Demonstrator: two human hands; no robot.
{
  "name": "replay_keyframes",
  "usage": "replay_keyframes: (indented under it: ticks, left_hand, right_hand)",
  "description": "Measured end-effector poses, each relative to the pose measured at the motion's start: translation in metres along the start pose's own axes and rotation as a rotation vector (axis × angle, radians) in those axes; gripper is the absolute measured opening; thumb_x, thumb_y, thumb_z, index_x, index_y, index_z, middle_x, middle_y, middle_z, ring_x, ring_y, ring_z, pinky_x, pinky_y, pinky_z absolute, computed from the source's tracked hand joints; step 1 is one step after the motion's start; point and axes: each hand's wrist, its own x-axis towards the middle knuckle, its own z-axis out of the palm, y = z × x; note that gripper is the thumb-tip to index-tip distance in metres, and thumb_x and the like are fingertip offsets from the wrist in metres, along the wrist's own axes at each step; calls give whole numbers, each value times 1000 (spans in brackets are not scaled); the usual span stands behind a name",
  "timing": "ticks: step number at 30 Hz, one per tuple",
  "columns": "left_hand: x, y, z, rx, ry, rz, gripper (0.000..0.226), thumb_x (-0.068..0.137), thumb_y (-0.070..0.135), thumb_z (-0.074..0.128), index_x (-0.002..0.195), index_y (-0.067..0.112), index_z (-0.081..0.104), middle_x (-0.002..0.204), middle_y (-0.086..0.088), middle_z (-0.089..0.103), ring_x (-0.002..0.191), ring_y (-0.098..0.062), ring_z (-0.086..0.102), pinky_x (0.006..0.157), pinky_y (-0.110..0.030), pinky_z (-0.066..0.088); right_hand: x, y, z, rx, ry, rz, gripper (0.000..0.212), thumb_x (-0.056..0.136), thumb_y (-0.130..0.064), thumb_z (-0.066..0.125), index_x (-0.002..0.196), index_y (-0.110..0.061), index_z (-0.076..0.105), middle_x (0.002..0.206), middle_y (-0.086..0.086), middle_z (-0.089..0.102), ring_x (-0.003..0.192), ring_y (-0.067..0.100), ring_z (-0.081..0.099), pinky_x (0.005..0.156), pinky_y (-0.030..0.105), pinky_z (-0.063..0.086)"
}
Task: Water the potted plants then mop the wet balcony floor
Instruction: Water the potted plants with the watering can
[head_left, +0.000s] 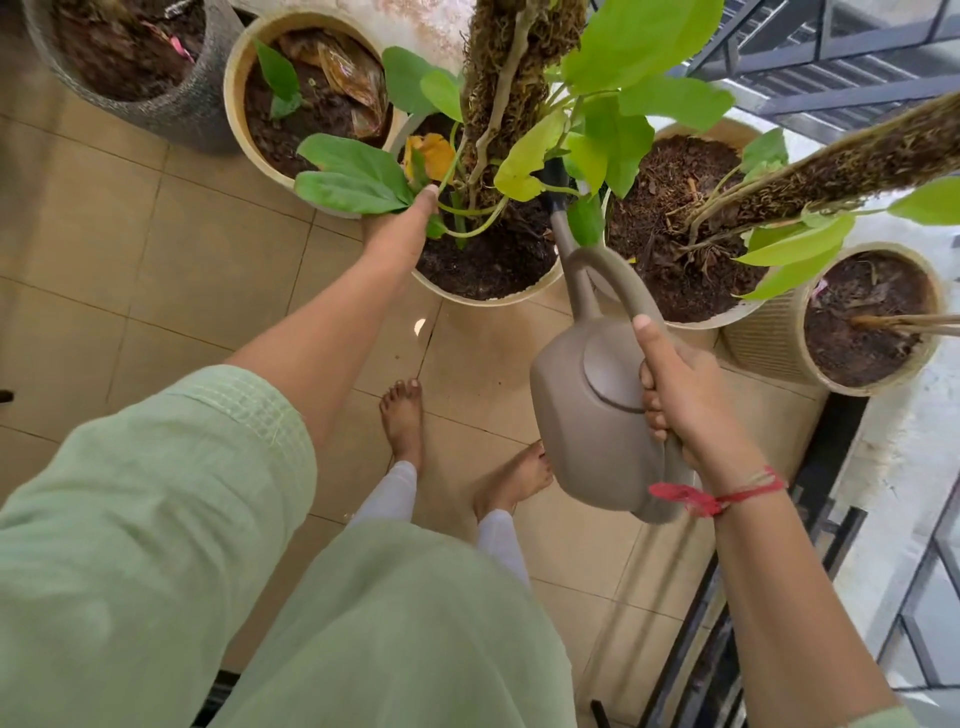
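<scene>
1. Right hand (685, 395), right of centre in the frame, is closed round the handle of the watering can (597, 415); thumb lies along the top of the loop, fingers wrapped under. A red thread is tied at that wrist.
2. The can tips forward. Its spout (561, 218) runs up the frame into the leaves over the middle pot (483, 296) — the tip is hidden behind foliage, so I cannot tell whether water is running.
3. Left hand (400, 228), centre of the frame, reaches to the near left rim of the same pot, among the stems and a broad green leaf (353, 182). Whether it grips a stem or only pushes the leaves aside cannot be told; fingers are mostly hidden.
4. Other pots: one at upper left with a small seedling, a dark one in the top left corner, two at right with dark soil. Each looks dark already; dampness not judged.
5. Tiled floor (156, 249) at left looks dry — one small glint just below the middle pot may be a drop.
6. Judgement, step in hand: watering the middle pot. To do it well, keep the leaves held back so the stream lands on soil, not foliage; pour slowly near the moss pole, and stop before water reaches the rim.
7. Mopping not begun; no mop in view.
</scene>
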Motion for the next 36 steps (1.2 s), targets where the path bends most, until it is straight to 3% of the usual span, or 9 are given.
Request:
replay_keyframes:
  ticks: [5,11,17,20,24,26,29,33,36]
  left_hand:
    - [8,-7,-2,5,-59,28,87,56,63,65,133,25,52,130,9,58,120,-10,54,109,-30,39]
    - [5,-6,-7,37,-129,48,76,64,61,65,130,26,55,128,10,59,118,-11,55,107,-30,40]
    - [-17,14,-7,230,-154,214,50,92,30,60,135,8,47,140,-3,50,133,-17,42,97,-7,24]
    - [-36,9,-4,380,-222,296,45,91,20,62,132,5,50,126,0,57,125,-10,48,88,-1,25]
    - [-54,-4,-11,590,-422,390,52,82,35,63,127,13,51,127,-2,58,122,-19,53,102,-24,40]
    - [-51,-9,-18,661,-536,396,71,74,47,51,137,16,41,139,-5,46,128,-27,46,107,-34,38]
    - [-51,-11,-40,619,-645,393,57,93,37,45,147,28,30,155,2,27,142,-22,28,117,-42,27]
    - [-34,-18,-76,683,-536,425,54,99,34,43,148,21,27,152,-5,34,139,-23,33,112,-32,30]
    - [-32,-20,-110,783,-405,557,64,94,37,48,148,15,24,145,-13,37,133,-28,38,109,-44,34]
  right_hand:
    - [-27,28,4,21,10,109,57,85,-63,48,54,-16,39,37,-3,33,29,11,30,39,21,27]
    - [-65,55,21,-9,-22,140,57,86,-60,49,55,-13,43,42,5,37,30,12,34,37,20,29]
    - [-95,61,53,-30,-35,154,63,70,-76,52,52,-17,40,41,-4,36,34,8,34,45,23,28]
    - [-99,56,75,10,-45,150,53,79,-59,59,55,-16,38,40,-9,36,33,3,34,42,21,28]
    - [-97,50,103,-24,-79,124,46,80,-47,65,55,-17,39,34,-9,37,31,2,35,38,16,28]
    - [-96,46,117,-64,-100,110,48,80,-45,68,53,-18,39,32,-10,38,31,1,37,37,13,27]
    - [-97,36,135,-73,-141,73,40,79,-41,72,53,-20,48,35,-11,44,35,-1,42,39,11,29]
    - [-103,19,156,-199,-152,11,35,80,-36,71,56,-21,50,48,-8,49,46,8,47,43,19,31]
    - [-118,6,168,-249,-133,-23,40,82,-31,69,51,-22,45,38,-10,48,44,6,44,42,17,30]
